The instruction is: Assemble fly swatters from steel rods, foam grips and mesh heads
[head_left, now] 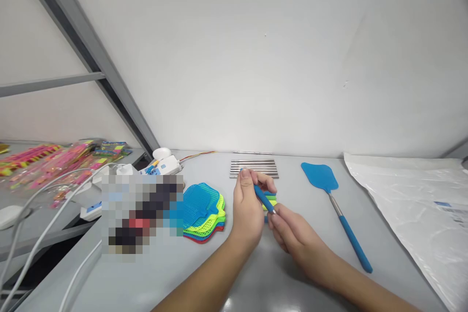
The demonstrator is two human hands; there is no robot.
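Note:
My left hand (pixel 248 209) is closed round a blue handle (pixel 263 199), its thumb lying along the upper end. At the handle's lower end a short bit of silver metal rod (pixel 274 212) shows, pinched by my right hand (pixel 298 239); the rest of the rod is hidden. Beneath and behind my hands lie blue, green and yellow handles (pixel 270 201), partly covered. Farther back, several silver rods (pixel 254 168) lie side by side. To the left is a stack of mesh fly swatter heads (pixel 204 209) in blue, yellow-green and red.
A whole blue fly swatter (pixel 340 209) lies right of my hands. White plastic packaging (pixel 398 200) covers the table's right side. At left are a power strip (pixel 164 165), white cables (pixel 44 224), a blurred patch and colourful bagged goods (pixel 69 156). A white wall (pixel 263 68) rises behind.

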